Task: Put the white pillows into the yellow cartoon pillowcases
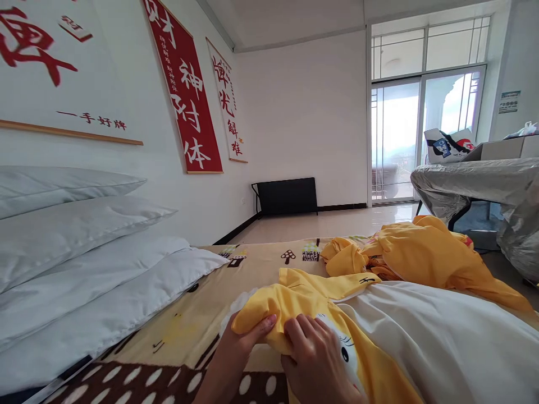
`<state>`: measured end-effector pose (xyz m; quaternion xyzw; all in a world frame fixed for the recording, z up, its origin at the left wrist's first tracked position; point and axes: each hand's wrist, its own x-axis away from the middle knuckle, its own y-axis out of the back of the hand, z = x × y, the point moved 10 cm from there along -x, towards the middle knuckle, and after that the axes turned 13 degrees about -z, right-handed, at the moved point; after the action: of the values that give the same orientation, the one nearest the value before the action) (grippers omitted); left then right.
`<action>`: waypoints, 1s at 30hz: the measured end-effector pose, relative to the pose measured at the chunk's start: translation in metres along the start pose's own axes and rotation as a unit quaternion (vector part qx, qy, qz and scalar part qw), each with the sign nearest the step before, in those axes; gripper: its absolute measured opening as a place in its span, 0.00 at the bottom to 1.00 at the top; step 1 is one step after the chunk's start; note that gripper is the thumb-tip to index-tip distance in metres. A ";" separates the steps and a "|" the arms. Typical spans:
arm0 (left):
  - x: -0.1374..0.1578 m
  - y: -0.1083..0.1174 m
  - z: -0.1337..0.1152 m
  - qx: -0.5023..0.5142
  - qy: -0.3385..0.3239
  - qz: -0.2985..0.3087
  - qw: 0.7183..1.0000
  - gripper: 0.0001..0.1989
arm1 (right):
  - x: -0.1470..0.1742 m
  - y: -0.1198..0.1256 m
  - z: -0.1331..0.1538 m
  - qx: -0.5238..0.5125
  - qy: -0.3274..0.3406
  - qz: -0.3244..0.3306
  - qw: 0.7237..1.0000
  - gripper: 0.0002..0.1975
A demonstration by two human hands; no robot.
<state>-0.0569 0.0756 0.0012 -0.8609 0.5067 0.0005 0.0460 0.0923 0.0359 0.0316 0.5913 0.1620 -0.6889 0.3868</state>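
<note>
A yellow pillowcase (303, 292) with a printed cartoon eye lies bunched in front of me. My left hand (246, 342) has its fingers inside or behind one corner of the cloth, with the thumb pressed on top. Just to the right, my right hand (314, 353) grips the same edge with curled fingers. A white pillow (446, 314) lies on the right against the pillowcase, its near-left side covered by the yellow cloth. How far it reaches inside is hidden.
Several white pillows (84, 241) are stacked on the left by the wall. More yellow fabric (429, 252) lies heaped at the back right of the patterned bedspread (261, 264). Beyond stands a plastic-covered table (484, 174) with boxes. A black folded panel (288, 196) leans against the far wall.
</note>
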 end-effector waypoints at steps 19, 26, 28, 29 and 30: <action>-0.079 0.069 0.010 0.103 -0.007 -0.160 0.982 0.08 | 0.007 -0.008 -0.110 0.057 -0.210 0.248 0.944 0.05; -0.069 0.074 -0.019 -0.138 -0.148 -0.137 0.970 0.02 | 0.059 -0.001 -0.158 -0.019 -0.399 0.387 0.831 0.24; -0.063 0.069 -0.026 -0.186 -0.183 -0.122 0.958 0.03 | 0.067 -0.012 -0.138 -0.106 -0.447 0.382 0.802 0.23; -0.062 0.067 -0.028 -0.206 -0.195 -0.115 0.952 0.04 | 0.068 -0.018 -0.128 -0.136 -0.462 0.371 0.794 0.21; -0.061 0.066 -0.028 -0.223 -0.204 -0.109 0.947 0.04 | 0.067 -0.022 -0.121 -0.146 -0.467 0.356 0.796 0.18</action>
<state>-0.1457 0.0945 0.0270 -0.8808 0.3763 0.2840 -0.0447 0.1601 0.1098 -0.0662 0.1506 -0.1612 -0.6635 0.7149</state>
